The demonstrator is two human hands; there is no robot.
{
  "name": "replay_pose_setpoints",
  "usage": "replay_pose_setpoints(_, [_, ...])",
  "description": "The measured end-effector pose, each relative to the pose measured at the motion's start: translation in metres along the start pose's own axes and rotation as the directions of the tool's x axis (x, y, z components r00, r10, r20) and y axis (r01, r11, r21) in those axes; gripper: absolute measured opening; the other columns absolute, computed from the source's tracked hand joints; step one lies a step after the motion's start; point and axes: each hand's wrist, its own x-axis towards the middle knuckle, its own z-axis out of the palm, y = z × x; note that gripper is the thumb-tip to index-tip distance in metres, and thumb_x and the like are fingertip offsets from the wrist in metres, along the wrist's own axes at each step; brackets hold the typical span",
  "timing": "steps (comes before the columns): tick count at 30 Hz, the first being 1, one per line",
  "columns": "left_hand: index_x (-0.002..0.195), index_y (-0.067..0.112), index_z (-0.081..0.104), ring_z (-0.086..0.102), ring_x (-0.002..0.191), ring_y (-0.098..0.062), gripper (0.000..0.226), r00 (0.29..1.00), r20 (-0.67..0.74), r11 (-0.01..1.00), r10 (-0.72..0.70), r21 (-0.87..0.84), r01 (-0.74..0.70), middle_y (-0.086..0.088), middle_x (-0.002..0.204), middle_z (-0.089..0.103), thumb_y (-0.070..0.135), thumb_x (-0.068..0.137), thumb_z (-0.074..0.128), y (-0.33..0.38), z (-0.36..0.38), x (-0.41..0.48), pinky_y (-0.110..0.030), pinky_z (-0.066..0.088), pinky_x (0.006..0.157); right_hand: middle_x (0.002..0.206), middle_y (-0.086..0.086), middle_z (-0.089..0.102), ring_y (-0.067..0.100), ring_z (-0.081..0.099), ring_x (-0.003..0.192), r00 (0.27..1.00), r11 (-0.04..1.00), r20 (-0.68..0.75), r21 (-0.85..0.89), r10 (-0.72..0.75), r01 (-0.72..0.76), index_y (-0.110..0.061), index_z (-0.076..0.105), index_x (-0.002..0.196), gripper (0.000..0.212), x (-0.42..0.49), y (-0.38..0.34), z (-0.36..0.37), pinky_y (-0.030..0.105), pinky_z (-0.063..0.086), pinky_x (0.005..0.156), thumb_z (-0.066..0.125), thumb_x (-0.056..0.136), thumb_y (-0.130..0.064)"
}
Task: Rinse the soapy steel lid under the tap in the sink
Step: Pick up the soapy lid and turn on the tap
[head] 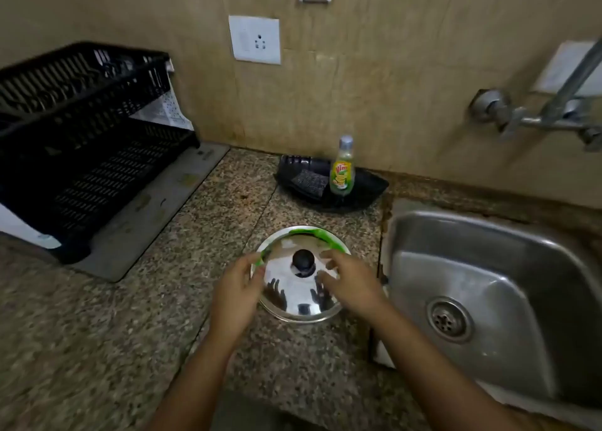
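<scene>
Head view: lid [298, 295] is lying knob-up on the bench [97, 333], beside the sink [488, 267]. Left hand [236, 295] is touching its rim with a loose, open grip. Right hand [350, 284] is hovering open, holding nothing.

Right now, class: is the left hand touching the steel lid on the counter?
Touching. The head view shows the left hand fingers curled over the lid left rim, with no gap.

Shiny steel lid [294, 295] with black knob, green-smeared rim, flat on granite counter [130, 316] beside sink [488, 267]
</scene>
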Motion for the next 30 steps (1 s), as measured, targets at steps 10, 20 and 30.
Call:
replay_pose_setpoints(10, [0.122,0.014,0.062,0.058,0.111,-0.019,0.029,0.986,0.042,0.966,-0.162,-0.199,0.167,-0.003,0.121,0.063,0.022,0.095,0.056,-0.018,-0.020,0.050,-0.028,0.041,0.092,0.113,0.007,0.061,0.029,0.060,0.099,0.999,0.958,-0.027,-0.281,0.047,-0.052,-0.018,0.046,0.111,0.043,0.045,-0.024,0.048,0.038,0.048,0.071,0.054,0.086,-0.052])
replay_pose_setpoints(20, [0.133,0.024,0.049,0.054,0.121,-0.025,0.037,0.962,0.147,0.923,-0.230,-0.281,0.264,-0.002,0.137,0.055,0.036,0.099,0.042,0.016,0.004,0.079,-0.045,0.041,0.104,0.112,0.001,0.060,0.021,0.053,0.104,0.982,0.996,-0.187,-0.094,-0.003,-0.015,-0.023,0.050,0.118,0.040,0.018,0.005,0.041,0.034,0.044,0.080,0.058,0.087,-0.047])
replay_pose_setpoints(30, [0.093,0.011,0.068,0.068,0.076,-0.021,0.057,0.824,0.499,0.693,-0.270,-0.494,0.526,-0.008,0.090,0.075,0.048,0.101,0.025,0.115,0.095,0.065,-0.031,0.050,0.070,0.111,0.002,0.057,0.025,0.050,0.108,0.928,0.991,-0.348,-0.015,-0.130,0.134,-0.029,0.050,0.119,0.041,-0.009,0.069,-0.063,0.043,0.044,0.089,0.052,0.084,-0.050])
